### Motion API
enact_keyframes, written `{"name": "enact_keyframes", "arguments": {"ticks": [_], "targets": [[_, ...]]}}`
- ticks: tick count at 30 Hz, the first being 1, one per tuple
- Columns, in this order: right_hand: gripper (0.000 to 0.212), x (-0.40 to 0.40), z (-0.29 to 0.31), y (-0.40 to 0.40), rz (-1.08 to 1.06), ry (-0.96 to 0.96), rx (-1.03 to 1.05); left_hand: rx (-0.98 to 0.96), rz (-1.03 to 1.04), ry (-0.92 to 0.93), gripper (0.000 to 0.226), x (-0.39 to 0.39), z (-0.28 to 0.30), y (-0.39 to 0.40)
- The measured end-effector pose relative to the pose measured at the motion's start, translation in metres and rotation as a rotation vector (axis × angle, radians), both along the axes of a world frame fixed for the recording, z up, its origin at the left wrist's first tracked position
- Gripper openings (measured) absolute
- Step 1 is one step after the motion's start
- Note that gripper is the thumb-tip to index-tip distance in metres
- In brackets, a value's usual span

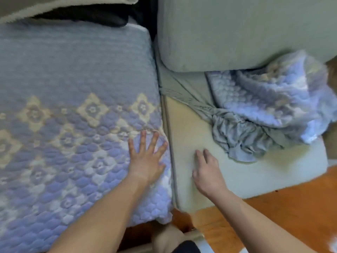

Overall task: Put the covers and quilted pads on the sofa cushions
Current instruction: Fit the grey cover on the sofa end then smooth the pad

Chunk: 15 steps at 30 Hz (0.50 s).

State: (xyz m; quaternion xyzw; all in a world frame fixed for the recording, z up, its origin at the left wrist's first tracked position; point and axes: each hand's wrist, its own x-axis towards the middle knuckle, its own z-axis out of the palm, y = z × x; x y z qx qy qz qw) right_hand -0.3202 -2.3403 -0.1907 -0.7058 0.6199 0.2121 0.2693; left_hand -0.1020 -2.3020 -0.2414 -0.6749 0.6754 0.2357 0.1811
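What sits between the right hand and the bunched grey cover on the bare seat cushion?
Nothing visible. The right hand rests on the bare seat cushion, and only open cushion surface lies between it and the bunched grey cover. The crumpled quilted pad lies on the cover's far part, so it would need lifting off before the cover is spread.

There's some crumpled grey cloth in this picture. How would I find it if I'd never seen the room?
Start at the bare cream seat cushion on the right. Bunched on its far half lies the grey cover, gathered along its edge. Unlike the crumpled quilted pad beside it, it is plain and unpatterned.
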Motion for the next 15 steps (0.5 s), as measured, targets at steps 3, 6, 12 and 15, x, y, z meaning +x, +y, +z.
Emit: {"name": "enact_keyframes", "arguments": {"ticks": [3, 6, 12, 15], "targets": [[0.071, -0.035, 0.008, -0.002, -0.049, 0.071, -0.015, 0.112, -0.096, -0.003, 0.063, -0.002, 0.019, -0.007], [0.077, -0.051, 0.010, 0.002, -0.049, 0.101, 0.061, 0.168, -0.287, 0.069, 0.049, 0.002, 0.039, 0.015], [0.061, -0.055, 0.028, -0.013, -0.221, -0.058, 0.241, 0.156, -0.197, 0.140, 0.035, -0.006, 0.063, 0.014], [0.057, -0.077, 0.055, -0.013, -0.355, -0.096, 0.248, 0.322, 0.081, 0.253, 0.038, -0.012, 0.072, 0.002]]}}
